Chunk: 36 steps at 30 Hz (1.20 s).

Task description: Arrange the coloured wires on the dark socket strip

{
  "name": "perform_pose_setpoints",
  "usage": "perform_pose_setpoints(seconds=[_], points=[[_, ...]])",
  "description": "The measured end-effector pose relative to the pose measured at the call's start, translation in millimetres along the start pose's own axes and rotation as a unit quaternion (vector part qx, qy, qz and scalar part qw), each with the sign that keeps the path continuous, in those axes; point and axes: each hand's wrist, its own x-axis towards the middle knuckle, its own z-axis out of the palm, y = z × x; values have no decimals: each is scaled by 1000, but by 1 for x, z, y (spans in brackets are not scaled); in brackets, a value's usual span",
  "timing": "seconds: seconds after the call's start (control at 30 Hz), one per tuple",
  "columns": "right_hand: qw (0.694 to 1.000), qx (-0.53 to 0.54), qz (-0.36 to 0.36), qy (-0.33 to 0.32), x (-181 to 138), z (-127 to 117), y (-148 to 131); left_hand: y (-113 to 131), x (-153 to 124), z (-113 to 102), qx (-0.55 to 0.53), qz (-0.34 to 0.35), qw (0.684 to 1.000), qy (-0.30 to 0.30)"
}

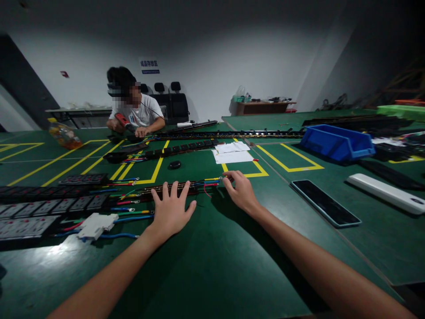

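My left hand point(171, 208) lies flat with its fingers spread on a long dark strip point(166, 189) wired with coloured leads, on the green table point(206, 257). My right hand point(241, 190) rests at the strip's right end with its fingers curled near the yellow, red and blue wire ends point(210, 181). Whether those fingers pinch a wire I cannot make out. A white connector block point(96, 225) with blue and red wires lies to the left of my left hand.
Rows of black socket strips point(40, 208) lie at the left. Across the table a person point(136, 113) holds a red tool point(123, 120). Also present: white papers point(232, 153), a blue bin point(337, 142), a phone point(325, 201), a white bar point(385, 192), a small black object point(174, 165).
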Motion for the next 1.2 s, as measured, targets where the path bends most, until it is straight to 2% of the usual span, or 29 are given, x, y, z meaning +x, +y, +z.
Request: perform_pose_setpoints(seconds=[0.17, 0.23, 0.4, 0.6, 0.83, 1.1, 1.2], points=[[999, -27, -6, -44, 0, 2, 3, 0, 0, -1, 1, 2, 1000, 1], [999, -19, -2, -40, 0, 2, 3, 0, 0, -2, 0, 0, 1000, -3], [1000, 9, -2, 16, 0, 0, -1, 1, 0, -1, 7, 0, 1000, 5], [999, -20, -16, -26, 0, 2, 1, 2, 1, -6, 3, -2, 1000, -7], [997, 42, -24, 64, 1, -5, -9, 2, 2, -6, 14, -6, 1000, -6], [998, -22, -60, -27, -1, -3, -8, -3, 4, 1, 8, 4, 1000, 9], [999, -20, -48, -15, 0, -3, -9, -4, 4, 0, 6, 4, 1000, 2]])
